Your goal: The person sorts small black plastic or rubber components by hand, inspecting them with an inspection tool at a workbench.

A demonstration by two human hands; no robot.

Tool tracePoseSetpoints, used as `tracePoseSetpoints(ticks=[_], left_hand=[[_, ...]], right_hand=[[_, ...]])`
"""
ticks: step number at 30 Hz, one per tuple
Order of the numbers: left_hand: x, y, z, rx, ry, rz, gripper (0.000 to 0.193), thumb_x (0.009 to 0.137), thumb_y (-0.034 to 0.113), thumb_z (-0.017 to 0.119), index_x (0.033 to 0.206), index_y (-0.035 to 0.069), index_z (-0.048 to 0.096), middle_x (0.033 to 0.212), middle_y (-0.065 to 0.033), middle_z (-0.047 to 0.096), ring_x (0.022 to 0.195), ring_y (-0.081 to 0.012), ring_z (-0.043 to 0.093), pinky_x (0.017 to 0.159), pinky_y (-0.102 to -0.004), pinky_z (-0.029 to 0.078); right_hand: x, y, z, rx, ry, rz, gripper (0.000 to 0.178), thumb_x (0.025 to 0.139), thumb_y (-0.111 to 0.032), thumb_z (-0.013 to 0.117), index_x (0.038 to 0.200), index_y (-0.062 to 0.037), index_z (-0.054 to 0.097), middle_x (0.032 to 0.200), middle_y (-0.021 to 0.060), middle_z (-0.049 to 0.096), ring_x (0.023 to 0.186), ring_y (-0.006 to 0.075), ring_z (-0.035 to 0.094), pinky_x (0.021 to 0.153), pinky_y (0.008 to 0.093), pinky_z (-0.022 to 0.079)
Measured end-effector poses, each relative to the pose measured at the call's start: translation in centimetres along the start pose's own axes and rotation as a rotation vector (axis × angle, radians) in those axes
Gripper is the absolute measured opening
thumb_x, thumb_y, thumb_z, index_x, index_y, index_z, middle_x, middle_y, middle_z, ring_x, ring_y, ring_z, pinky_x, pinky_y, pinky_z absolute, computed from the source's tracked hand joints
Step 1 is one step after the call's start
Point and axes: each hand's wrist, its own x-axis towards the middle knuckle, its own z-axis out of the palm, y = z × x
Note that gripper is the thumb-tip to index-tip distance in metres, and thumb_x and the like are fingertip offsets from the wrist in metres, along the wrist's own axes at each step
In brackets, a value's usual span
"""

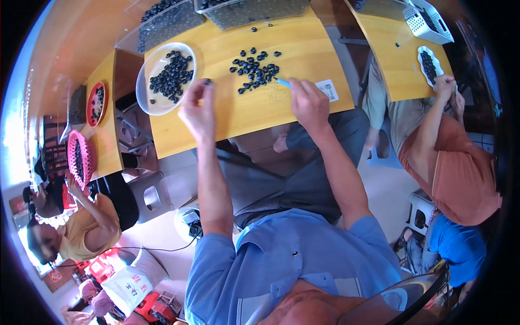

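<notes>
The left hand (pixel 198 114) seems to pinch a small dark piece (pixel 208 82) at its fingertips; the right hand's fingers close round a slim light-blue tool (pixel 283 82). Loose dark pieces (pixel 252 67) lie between and beyond both sets of fingers, probably light, apt to roll and easily bruised, best taken gently by the sides. Left of the left fingers, the round bowl (pixel 140 89) presents a rim to clear; a white card (pixel 327 91) lies just right of the right fingers

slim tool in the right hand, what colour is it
The slim tool is light blue where it shows, best seen in the head view.
</notes>
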Motion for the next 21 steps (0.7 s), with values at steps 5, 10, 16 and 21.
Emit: tracePoseSetpoints(ticks=[5, 10, 16, 21], left_hand=[[6.3, -0.7, -6.3, 0.574, 0.221, 0.402, 0.029, 0.093, 0.005, 0.075, 0.122, 0.002, 0.073, 0.097, -0.0118, 0.073, 0.081, -0.0241, 0.071, 0.075, -0.0364, 0.058], [3.1, 0.7, -3.1, 0.419, -0.223, 0.228, 0.023, 0.093, 0.014, 0.079, 0.113, 0.004, 0.077, 0.094, -0.0121, 0.072, 0.078, -0.0233, 0.068, 0.068, -0.0366, 0.055], [-1.7, 0.1, 1.6, 0.522, -0.378, 0.158, 0.029, 0.088, 0.023, 0.085, 0.107, 0.003, 0.079, 0.090, -0.0140, 0.068, 0.086, -0.0302, 0.065, 0.083, -0.0416, 0.052], [-2.4, 0.2, 2.1, 0.444, -0.374, 0.155, 0.023, 0.088, 0.016, 0.084, 0.107, 0.004, 0.078, 0.092, -0.0118, 0.071, 0.086, -0.0274, 0.067, 0.083, -0.0385, 0.054]], right_hand=[[0.2, -0.4, 0.2, 0.003, 0.005, -0.008, 0.025, 0.084, -0.003, 0.070, 0.109, -0.0068, 0.074, 0.083, 0.0051, 0.063, 0.078, 0.0239, 0.069, 0.066, 0.0387, 0.057], [0.4, -0.4, 0.4, 0.043, -0.016, 0.017, 0.027, 0.085, 0.000, 0.071, 0.111, -0.0058, 0.075, 0.088, 0.0076, 0.069, 0.080, 0.0278, 0.070, 0.068, 0.0411, 0.057], [0.4, -0.6, 0.3, 0.059, -0.029, 0.016, 0.028, 0.084, -0.001, 0.073, 0.111, -0.0054, 0.073, 0.087, 0.0078, 0.067, 0.080, 0.0281, 0.069, 0.068, 0.0410, 0.056], [0.2, -0.3, 0.2, 0.037, -0.017, 0.011, 0.027, 0.084, -0.002, 0.073, 0.110, -0.0066, 0.072, 0.084, 0.0068, 0.063, 0.079, 0.0267, 0.068, 0.067, 0.0407, 0.056]])
